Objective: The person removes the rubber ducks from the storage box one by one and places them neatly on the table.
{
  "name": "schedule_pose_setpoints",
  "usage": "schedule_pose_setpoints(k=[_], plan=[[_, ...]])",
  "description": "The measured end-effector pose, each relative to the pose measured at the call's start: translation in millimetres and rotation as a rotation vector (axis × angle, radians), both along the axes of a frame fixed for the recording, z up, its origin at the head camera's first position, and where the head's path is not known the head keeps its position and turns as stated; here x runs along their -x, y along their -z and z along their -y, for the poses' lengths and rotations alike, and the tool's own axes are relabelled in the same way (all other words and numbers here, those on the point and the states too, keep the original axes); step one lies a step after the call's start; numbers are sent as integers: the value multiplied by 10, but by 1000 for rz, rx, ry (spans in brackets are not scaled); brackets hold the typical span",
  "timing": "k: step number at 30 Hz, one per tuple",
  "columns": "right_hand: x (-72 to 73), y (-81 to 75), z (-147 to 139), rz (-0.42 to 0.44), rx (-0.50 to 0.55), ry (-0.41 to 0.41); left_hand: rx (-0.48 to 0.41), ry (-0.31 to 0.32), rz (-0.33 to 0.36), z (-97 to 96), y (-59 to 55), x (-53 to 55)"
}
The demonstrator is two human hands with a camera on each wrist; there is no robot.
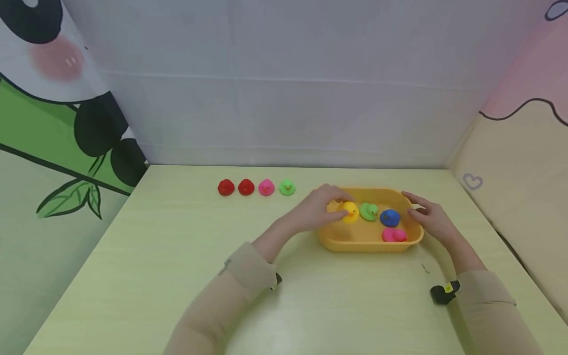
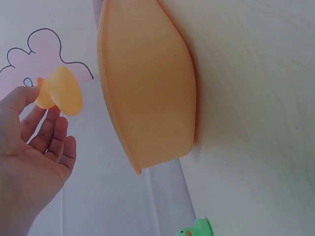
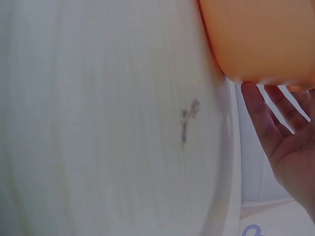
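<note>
Head view, near right corner of tray [image 1: 361, 246]: pink duck [image 1: 392, 234] set inside.
Right hand [image 1: 434, 222]: fingers fairly straight, rested against the right edge.
Left hand [image 1: 316, 212]: yellow duck [image 1: 350, 212] pinched above the left half.
Beak: pointed right; long axis seemingly along the long edges.
Pinch: best kept light, green duck [image 1: 369, 211] avoided.
Table [image 1: 177, 222], far edge: four toys [image 1: 266, 187] lined up nearby.

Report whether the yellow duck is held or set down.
Held: the left hand pinches the yellow duck, clear of the tray, in the left wrist view.
</note>
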State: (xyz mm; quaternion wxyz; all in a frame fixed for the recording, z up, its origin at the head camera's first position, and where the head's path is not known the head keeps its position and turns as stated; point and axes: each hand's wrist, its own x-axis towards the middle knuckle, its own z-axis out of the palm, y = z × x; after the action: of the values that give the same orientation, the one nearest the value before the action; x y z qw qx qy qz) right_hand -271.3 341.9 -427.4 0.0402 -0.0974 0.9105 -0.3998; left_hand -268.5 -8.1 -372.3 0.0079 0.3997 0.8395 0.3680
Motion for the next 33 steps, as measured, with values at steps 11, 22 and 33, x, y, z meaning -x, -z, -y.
schedule_pose_setpoints(k=[11,22,33], plan=[[9,-10,0,-11,19,-3,-100,-10,-19,233,-67,-57],[15,5,-8,-10,12,-7,-151,-43,-9,523,-24,-100],[3,-5,-1,-5,0,-3,-166,-90,-53,827,148,2]])
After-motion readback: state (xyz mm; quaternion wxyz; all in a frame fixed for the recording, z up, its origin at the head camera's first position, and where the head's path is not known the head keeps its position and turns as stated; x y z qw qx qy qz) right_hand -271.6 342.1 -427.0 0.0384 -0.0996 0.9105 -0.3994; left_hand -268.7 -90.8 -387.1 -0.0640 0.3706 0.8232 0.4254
